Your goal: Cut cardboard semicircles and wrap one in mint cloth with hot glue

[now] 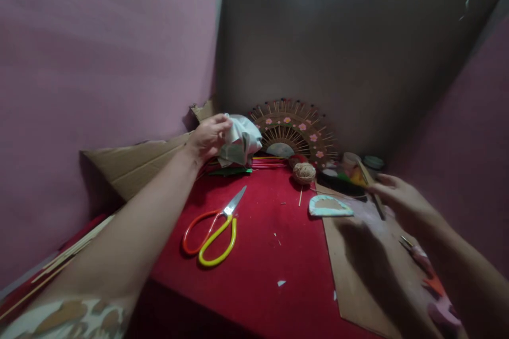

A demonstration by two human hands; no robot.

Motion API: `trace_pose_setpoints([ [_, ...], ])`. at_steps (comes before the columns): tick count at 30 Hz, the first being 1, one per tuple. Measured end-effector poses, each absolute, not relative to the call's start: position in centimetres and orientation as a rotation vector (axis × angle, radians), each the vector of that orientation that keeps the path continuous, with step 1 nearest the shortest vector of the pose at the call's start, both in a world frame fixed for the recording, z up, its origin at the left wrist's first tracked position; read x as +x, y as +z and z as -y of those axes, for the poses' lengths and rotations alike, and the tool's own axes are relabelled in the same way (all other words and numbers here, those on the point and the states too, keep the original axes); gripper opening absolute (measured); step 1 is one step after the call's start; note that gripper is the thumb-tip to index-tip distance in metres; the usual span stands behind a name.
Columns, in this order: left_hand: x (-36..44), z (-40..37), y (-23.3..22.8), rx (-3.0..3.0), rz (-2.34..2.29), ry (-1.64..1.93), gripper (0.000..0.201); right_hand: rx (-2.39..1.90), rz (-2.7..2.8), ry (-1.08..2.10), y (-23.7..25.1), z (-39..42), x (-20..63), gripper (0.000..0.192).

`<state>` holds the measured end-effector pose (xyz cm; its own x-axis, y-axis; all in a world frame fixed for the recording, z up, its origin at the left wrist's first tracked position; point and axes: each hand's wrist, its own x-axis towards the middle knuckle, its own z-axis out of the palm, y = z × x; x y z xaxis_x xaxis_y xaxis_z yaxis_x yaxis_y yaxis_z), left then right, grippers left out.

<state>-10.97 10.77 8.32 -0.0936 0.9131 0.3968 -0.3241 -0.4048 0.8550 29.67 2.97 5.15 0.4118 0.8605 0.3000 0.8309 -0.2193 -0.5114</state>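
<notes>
My left hand (pixel 210 137) is closed on the edge of a crumpled whitish sheet (pixel 243 137), paper or plastic, held up at the back of the table. Over on the right, my right hand (pixel 401 198) pinches a flat brown strip (pixel 371 188), perhaps wood or card, standing at a slant above a board. Scissors (pixel 226 225) with one red and one yellow handle lie between my arms, blades partly apart. A half-round piece with a pale blue wrapped rim (pixel 331 206) rests on the board's edge. Beside it is a ball of beige twine (pixel 304 172).
A fan-shaped stick piece with pink flowers (pixel 294 127) leans at the back wall. Cardboard (pixel 139 159) stands along the left wall. The brown board (pixel 345 275) lies on the red cloth (pixel 286 254), which has paper scraps. Small pots (pixel 374 162) stand back right.
</notes>
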Motion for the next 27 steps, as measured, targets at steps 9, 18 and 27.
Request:
trace_pose_setpoints([
  [9,-4.2,-6.8,18.3,1.578,-0.107,1.615,0.019,-0.385,0.951,1.82,5.5,1.2,16.4,0.061],
  [18,-4.9,-4.3,22.3,1.643,-0.083,1.588,0.015,-0.16,0.868,2.032,4.0,2.7,13.0,0.07],
  [27,-4.1,-2.7,22.3,1.614,-0.058,1.544,0.019,-0.272,0.819,2.014,3.1,2.6,10.0,0.083],
])
